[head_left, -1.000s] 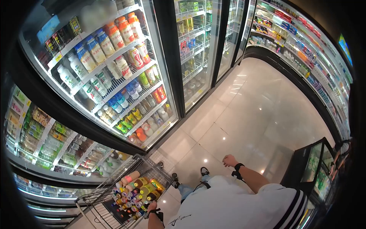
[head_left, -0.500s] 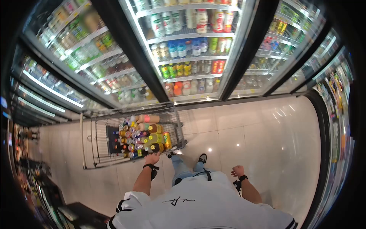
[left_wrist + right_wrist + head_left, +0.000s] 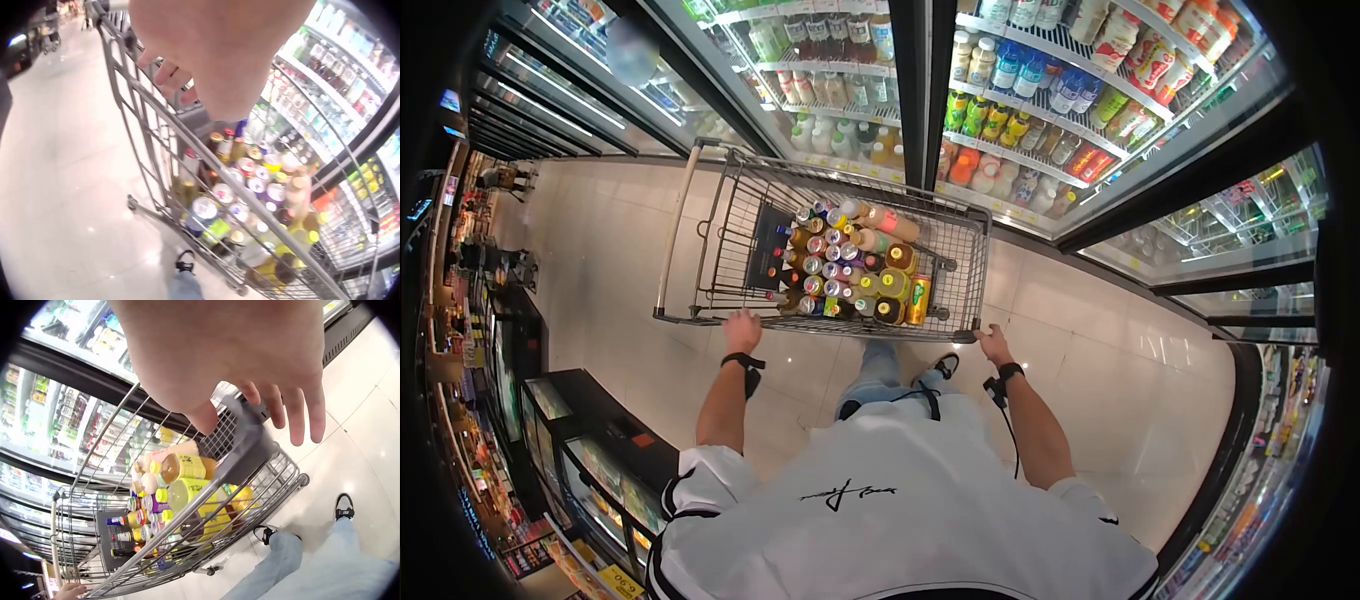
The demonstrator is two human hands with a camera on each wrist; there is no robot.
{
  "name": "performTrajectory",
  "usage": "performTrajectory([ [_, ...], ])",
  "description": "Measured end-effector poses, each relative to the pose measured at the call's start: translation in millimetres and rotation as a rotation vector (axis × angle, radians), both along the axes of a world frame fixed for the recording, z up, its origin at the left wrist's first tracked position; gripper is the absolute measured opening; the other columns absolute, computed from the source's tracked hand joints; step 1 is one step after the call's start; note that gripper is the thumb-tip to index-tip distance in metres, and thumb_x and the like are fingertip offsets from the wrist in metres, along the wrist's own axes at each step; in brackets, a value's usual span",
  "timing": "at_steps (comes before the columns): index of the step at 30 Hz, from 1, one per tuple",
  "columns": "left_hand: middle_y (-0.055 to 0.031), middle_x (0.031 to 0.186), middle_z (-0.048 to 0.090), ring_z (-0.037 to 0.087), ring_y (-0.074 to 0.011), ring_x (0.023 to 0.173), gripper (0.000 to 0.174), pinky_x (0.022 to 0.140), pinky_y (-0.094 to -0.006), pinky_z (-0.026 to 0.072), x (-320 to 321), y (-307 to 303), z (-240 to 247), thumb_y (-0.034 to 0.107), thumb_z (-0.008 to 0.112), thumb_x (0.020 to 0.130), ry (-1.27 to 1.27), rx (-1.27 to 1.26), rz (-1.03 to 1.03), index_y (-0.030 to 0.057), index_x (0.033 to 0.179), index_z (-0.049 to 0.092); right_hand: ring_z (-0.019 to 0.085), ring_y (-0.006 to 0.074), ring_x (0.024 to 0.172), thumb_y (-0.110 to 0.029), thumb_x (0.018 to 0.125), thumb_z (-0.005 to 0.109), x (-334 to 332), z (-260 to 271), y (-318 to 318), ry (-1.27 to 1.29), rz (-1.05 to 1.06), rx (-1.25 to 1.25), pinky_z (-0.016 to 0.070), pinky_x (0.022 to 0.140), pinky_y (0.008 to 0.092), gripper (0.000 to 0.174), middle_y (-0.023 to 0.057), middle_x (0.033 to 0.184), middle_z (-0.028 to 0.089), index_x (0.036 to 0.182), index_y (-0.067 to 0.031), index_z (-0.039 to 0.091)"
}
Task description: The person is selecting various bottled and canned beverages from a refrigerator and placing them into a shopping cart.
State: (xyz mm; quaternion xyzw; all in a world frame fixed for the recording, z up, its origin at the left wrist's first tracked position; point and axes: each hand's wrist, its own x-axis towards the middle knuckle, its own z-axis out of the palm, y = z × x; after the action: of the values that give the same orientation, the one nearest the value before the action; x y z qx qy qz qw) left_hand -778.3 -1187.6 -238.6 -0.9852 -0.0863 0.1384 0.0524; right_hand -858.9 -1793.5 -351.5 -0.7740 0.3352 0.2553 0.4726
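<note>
A wire shopping cart (image 3: 975,240) stands sideways in front of the person, loaded with several drink bottles (image 3: 890,285) and cans (image 3: 813,284). My left hand (image 3: 742,332) is at the near side rail toward the handle end; in the left wrist view its loosely bent fingers (image 3: 167,74) hang over the rail, the palm hiding part of it. At the opposite end, my right hand (image 3: 995,345) is over the grey plastic corner (image 3: 242,440), fingers (image 3: 294,415) spread and extended, thumb pointing down beside the corner. Neither hand grips a thing.
Glass-door drink coolers (image 3: 1040,110) line the far side, close behind the cart. A low black freezer case (image 3: 590,430) is at the lower left, and an open shelf cooler (image 3: 1260,470) curves along the right. Pale tiled floor (image 3: 1090,330) lies between them.
The view has swung left, with the cart now directly ahead. My left hand has shifted from the cart's front end along the rail toward the handle; my right hand has come to the front corner.
</note>
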Motion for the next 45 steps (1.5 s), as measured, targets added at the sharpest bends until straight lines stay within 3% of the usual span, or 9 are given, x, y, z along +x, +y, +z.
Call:
performTrajectory([
  [6,-0.0187,0.094,0.071,0.067,-0.0333,0.092,0.035,0.085,-0.0488,0.0495,2,72,-3,0.031,0.048,0.093,0.119,0.073,-0.140,0.0033,0.093,0.069,0.052,0.0489,0.119,-0.030,0.076,0.074,10,7,52,0.164,0.024,-0.373,0.0440,0.102,0.0489,0.077,0.0363,0.130,0.047,0.127,0.0048,0.029],
  [8,-0.0165,0.083,0.071,0.069,-0.0342,0.082,0.035,0.084,-0.0482,0.0499,5,59,3,0.029,0.048,0.091,0.099,0.078,-0.216,0.0043,0.085,0.072,0.066,0.0357,0.094,-0.023,0.077,0.066,-1,-40,27,0.232,0.034,-0.396,0.0575,0.062,0.0472,0.069,0.0329,0.114,0.057,0.125,0.0081,0.027],
  [13,-0.0188,0.081,0.071,0.068,-0.0352,0.080,0.038,0.082,-0.0477,0.0489,2,53,-5,0.029,0.048,0.088,0.100,0.087,-0.213,0.0048,0.073,0.073,0.051,0.0448,0.122,-0.023,0.078,0.070,15,5,41,0.415,-0.167,-0.367,0.0438,0.104,0.0461,0.075,0.0341,0.134,0.045,0.131,0.0060,0.025],
  [19,-0.0153,0.084,0.072,0.069,-0.0307,0.080,0.039,0.077,-0.0460,0.0506,2,50,-11,0.032,0.047,0.090,0.223,0.059,-0.177,0.0080,0.076,0.074,0.044,0.0387,0.131,-0.020,0.081,0.068,13,13,43,0.479,-0.301,-0.254,0.0439,0.106,0.0464,0.083,0.0268,0.142,0.039,0.142,0.0049,0.017],
  [21,-0.0111,0.093,0.073,0.070,-0.0278,0.091,0.035,0.077,-0.0448,0.0512,-1,61,-33,0.032,0.048,0.090,0.291,0.106,-0.328,0.0119,0.085,0.076,0.040,0.0350,0.136,-0.032,0.080,0.069,10,-41,26,0.587,0.455,-0.522,0.0371,0.112,0.0425,0.086,0.0258,0.140,0.043,0.143,0.0024,0.022],
  [22,-0.0094,0.099,0.073,0.069,-0.0266,0.096,0.033,0.080,-0.0460,0.0502,8,47,-11,0.030,0.047,0.089,0.318,0.109,-0.352,0.0132,0.091,0.076,0.042,0.0313,0.135,-0.042,0.079,0.073,0,-56,24,0.466,-0.132,-0.449,0.0330,0.114,0.0401,0.099,0.0199,0.146,0.043,0.146,-0.0004,0.014],
  [30,-0.0183,0.118,0.067,0.059,-0.0346,0.117,0.053,0.106,-0.0575,0.0280,39,41,-23,0.042,0.034,0.096,0.683,0.106,-0.017,0.0069,0.109,0.072,0.057,0.0340,0.121,-0.028,0.082,0.069,31,84,43,0.522,-0.188,-0.298,0.0490,0.101,0.0425,0.076,0.0243,0.134,0.053,0.139,0.0020,0.027],
  [33,-0.0166,0.119,0.067,0.062,-0.0341,0.112,0.049,0.095,-0.0489,0.0458,15,41,10,0.041,0.039,0.093,0.453,-0.075,-0.092,0.0085,0.110,0.072,0.057,0.0348,0.122,-0.028,0.081,0.069,23,65,31,0.443,-0.159,-0.258,0.0489,0.100,0.0432,0.077,0.0258,0.133,0.053,0.139,0.0027,0.027],
  [45,-0.0222,0.133,0.058,0.052,-0.0362,0.128,0.105,0.111,-0.0572,0.0223,-3,24,13,0.088,0.020,0.081,0.651,0.110,-0.148,0.0047,0.135,0.055,0.057,0.0416,0.117,-0.034,0.075,0.072,-11,4,15,0.091,-0.120,-0.330,0.0486,0.099,0.0441,0.077,0.0305,0.127,0.054,0.128,0.0083,0.036],
])
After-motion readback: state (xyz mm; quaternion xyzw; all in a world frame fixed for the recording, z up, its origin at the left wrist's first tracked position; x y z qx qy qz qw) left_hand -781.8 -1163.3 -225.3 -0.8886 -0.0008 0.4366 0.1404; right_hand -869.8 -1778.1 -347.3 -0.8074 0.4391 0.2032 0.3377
